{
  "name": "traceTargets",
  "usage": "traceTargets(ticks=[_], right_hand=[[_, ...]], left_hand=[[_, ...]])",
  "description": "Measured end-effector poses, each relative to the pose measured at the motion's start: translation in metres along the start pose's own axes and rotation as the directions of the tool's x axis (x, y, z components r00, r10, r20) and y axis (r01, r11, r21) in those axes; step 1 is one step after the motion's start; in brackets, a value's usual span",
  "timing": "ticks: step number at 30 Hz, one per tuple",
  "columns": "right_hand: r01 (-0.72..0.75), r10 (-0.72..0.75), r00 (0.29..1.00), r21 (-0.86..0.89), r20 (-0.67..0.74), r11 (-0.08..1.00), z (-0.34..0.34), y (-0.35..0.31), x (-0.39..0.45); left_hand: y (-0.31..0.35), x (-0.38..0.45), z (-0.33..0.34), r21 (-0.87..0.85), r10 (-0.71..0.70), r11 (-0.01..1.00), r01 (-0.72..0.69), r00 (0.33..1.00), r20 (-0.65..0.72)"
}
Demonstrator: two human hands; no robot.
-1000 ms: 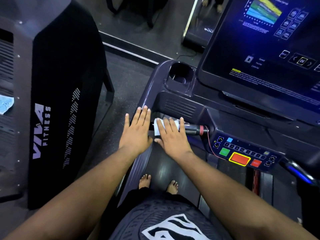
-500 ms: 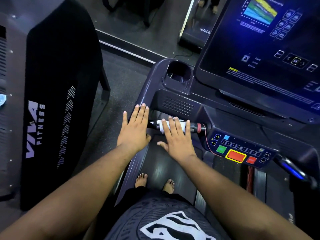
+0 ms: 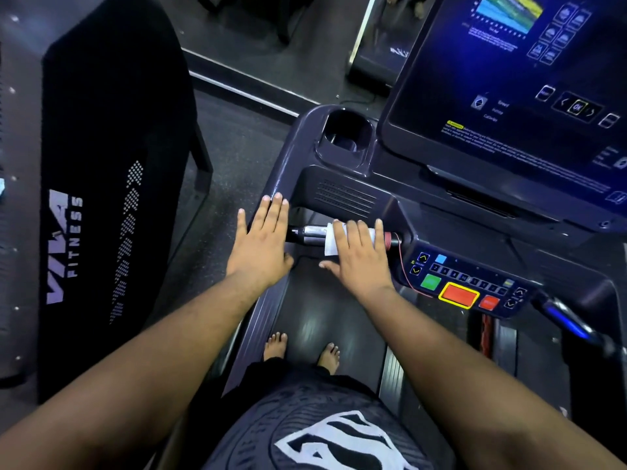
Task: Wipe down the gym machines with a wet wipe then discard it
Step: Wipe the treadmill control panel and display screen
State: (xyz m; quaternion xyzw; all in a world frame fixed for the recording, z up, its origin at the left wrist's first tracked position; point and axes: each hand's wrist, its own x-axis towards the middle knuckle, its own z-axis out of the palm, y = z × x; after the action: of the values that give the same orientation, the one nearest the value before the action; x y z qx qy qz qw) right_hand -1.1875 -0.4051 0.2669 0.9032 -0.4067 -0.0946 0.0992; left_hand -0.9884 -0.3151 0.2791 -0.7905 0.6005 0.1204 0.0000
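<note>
The white wet wipe [image 3: 330,244] lay draped over the treadmill's metal handlebar [image 3: 310,235] near the middle of the frame, pressed there under the straight fingers of the right hand [image 3: 359,256]. Just left of it, the left hand [image 3: 263,240] rested flat with fingers spread on the treadmill's dark side rail [image 3: 288,171]. The button panel [image 3: 464,283] sat right of the hands, the lit screen [image 3: 529,79] at upper right.

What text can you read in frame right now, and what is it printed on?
"VIVA FITNESS": white letters running up the black machine shroud on the left.
"OK": between arrows on the treadmill screen.
Screen paragraphs and the yellow-tagged warning line: too small and blurred.
Keypad numbers and red button label: blurred, unreadable.
</note>
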Motion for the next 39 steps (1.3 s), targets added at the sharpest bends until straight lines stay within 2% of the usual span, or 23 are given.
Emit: traceTargets(ticks=[4, 6, 9, 13, 18, 20, 22, 25, 29, 31, 35, 39], right_hand=[[-0.032, 0.022, 0.990, 0.065, 0.140, 0.997, -0.024, 0.005, 0.034], [-0.045, 0.036, 0.992, 0.080, 0.119, 0.996, -0.023, 0.006, 0.024], [-0.086, 0.086, 0.996, 0.039, 0.006, 0.996, -0.010, 0.004, -0.010], [-0.094, 0.094, 0.994, -0.008, 0.055, 0.996, -0.009, 0.000, -0.003], [0.093, -0.117, 0.979, 0.145, 0.168, 0.985, -0.034, -0.021, 0.046], [0.122, -0.142, 0.976, 0.131, 0.162, 0.984, -0.035, -0.030, 0.044], [0.104, -0.114, 0.989, 0.104, 0.096, 0.989, -0.030, -0.026, 0.030], [-0.004, 0.007, 0.999, 0.070, -0.045, 0.998, -0.012, 0.002, 0.004], [-0.089, 0.089, 0.995, 0.004, -0.036, 0.996, -0.003, 0.018, 0.000], [-0.060, 0.060, 0.998, 0.033, 0.011, 0.998, -0.011, 0.002, 0.016], [0.086, -0.098, 0.989, 0.106, 0.113, 0.991, -0.031, -0.036, 0.046], [0.167, -0.180, 0.978, 0.121, 0.105, 0.978, -0.035, -0.041, 0.047]], left_hand=[[0.000, 0.000, -0.002, 0.000, -0.003, 1.000, 0.003, 1.000, 0.005], [0.000, -0.001, -0.002, 0.001, -0.003, 1.000, 0.003, 1.000, 0.008], [0.000, -0.001, -0.003, 0.005, -0.004, 1.000, 0.004, 1.000, 0.008], [0.000, 0.000, -0.002, 0.010, -0.003, 1.000, 0.003, 1.000, 0.011], [0.000, 0.000, -0.001, 0.021, 0.005, 1.000, -0.005, 1.000, -0.001], [0.000, 0.000, 0.000, 0.021, 0.007, 1.000, -0.007, 1.000, -0.008], [-0.001, 0.000, 0.000, 0.016, 0.002, 1.000, -0.002, 1.000, -0.017], [-0.001, -0.001, -0.001, 0.027, -0.004, 1.000, 0.004, 1.000, 0.003], [0.000, 0.001, -0.001, 0.028, 0.000, 1.000, 0.000, 1.000, 0.002], [0.000, 0.000, -0.001, 0.028, -0.003, 1.000, 0.003, 1.000, 0.000], [0.000, 0.000, -0.001, 0.039, 0.000, 0.999, 0.000, 1.000, 0.001], [-0.001, 0.000, 0.001, 0.035, 0.001, 0.999, 0.000, 1.000, -0.005]])
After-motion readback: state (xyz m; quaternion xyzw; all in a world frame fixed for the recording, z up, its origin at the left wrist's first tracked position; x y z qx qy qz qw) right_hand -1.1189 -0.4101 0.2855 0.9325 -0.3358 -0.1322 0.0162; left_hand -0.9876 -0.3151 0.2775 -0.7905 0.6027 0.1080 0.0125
